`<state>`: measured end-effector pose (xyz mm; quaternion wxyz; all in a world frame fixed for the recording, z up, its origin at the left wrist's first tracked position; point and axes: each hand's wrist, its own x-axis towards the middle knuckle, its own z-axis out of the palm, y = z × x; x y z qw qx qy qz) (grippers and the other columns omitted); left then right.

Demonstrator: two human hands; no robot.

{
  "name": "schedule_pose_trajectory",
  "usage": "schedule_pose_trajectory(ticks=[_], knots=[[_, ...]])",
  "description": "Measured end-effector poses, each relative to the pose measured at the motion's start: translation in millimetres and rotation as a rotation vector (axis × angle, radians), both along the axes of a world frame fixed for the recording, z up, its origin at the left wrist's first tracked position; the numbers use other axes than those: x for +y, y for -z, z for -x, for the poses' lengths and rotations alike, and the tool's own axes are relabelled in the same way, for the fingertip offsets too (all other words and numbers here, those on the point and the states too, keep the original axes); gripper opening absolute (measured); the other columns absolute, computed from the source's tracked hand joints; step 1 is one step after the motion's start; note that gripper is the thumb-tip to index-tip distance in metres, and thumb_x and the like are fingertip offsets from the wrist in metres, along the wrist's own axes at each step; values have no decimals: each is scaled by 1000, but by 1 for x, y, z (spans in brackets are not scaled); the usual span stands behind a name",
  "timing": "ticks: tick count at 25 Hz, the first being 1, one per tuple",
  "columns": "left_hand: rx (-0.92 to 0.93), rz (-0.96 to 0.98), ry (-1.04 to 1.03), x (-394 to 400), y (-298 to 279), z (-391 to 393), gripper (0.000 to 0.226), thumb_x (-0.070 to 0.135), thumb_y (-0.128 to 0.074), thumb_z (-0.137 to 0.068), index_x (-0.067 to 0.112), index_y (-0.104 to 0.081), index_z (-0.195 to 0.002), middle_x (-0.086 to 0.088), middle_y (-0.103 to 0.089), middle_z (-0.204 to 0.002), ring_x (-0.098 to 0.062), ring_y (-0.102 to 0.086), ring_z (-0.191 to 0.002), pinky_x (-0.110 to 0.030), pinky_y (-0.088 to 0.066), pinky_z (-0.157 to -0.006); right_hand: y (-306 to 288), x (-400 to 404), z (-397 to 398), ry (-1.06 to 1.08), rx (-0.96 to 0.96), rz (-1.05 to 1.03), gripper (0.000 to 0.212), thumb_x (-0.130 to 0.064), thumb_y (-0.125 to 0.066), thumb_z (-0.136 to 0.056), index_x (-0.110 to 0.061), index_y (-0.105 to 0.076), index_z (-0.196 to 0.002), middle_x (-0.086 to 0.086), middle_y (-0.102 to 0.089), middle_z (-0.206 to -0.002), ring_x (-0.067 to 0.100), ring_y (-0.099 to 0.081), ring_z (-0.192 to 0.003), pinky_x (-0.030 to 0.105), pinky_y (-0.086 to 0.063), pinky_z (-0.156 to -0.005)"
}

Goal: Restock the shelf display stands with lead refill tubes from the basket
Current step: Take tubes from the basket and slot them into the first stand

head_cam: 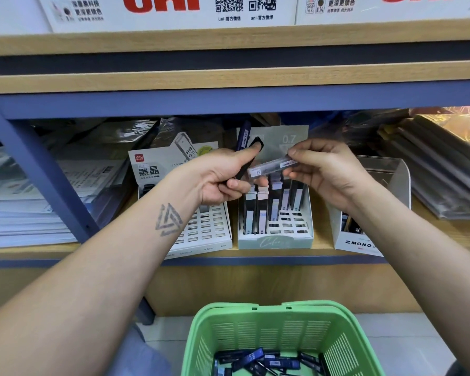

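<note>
A green plastic basket (280, 333) sits lowest in the view, right under the camera, with a loose heap of dark lead refill tubes (266, 360) lying on its slatted bottom. Above it, both bare forearms reach up to the lower wooden shelf (320, 244). The left hand (223, 176) is curled round a small bundle of dark tubes (248, 156), thumb pressed along the top one, so that their ends stick up past the knuckles. The right hand (323, 169) pinches one end of a clear grey tube (273, 168) between thumb and fingertips; this tube lies nearly level between the two hands, and its other end meets the left hand's fingers. Directly under the hands stands a pale mint display stand (276, 238), its back rows partly filled with upright tubes and its front slots bare. Just to its left is a white stand (209, 234) with a printed card marked HB 0.5, most of its grid showing open holes. To the right, apart from the mint one, a white box marked MONO (356, 242) holds a few dark tubes under a clear cover. Stacks of paper and wrapped packets fill the shelf on both sides.
</note>
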<state>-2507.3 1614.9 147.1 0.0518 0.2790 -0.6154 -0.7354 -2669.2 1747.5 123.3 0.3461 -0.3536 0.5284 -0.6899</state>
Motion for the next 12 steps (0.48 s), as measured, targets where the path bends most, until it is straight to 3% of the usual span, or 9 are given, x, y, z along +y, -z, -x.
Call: schedule_pose_trajectory(ticks=[4,8,12], knots=[[35,-78,-31,-8,0,-9,30,35,-48,-104,7,-57,-108,-12,-65,-81,-2,-34,-38,-11,-22,-31,-2,-3,-10,-33,53,-16,10,13,-66,-85,3,-66,-87,22,-70,-92,26,-72,-80,26,-61,-74],[15,-85,-99,-21,-3,-37,13,16,-51,-103,5,-56,-100,-9,-61,-79,-3,-38,-44,-10,-24,-35,-5,-11,-32,12,314,-55,21,10,-75,-79,-2,-69,-95,19,-75,-97,29,-75,-85,32,-61,-77],[2,-68,-210,-37,-4,-72,11,14,-51,-103,9,-56,-95,-7,-58,-80,-4,-40,-43,-9,-26,-34,-7,-28,-67,28,564,-127,22,1,-79,-82,-11,-74,-100,7,-77,-94,21,-76,-84,33,-61,-82]])
